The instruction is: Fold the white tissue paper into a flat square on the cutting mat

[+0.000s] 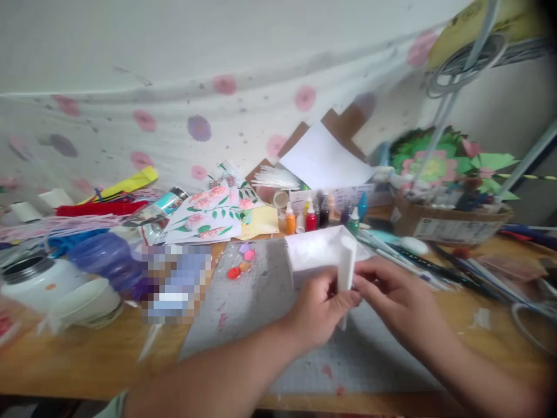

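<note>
While left grip pinches board (white), right grip touches it.

At the left, a white jar and a pale cup stand just beside a purple translucent container. Farther back toward the middle, sheets printed with pink flowers lie next to a yellow paper, left of some small colored bottles. At the far right, green and pink paper flowers show above a cardboard box, while a flower-patterned cloth hangs along the wall.
</note>
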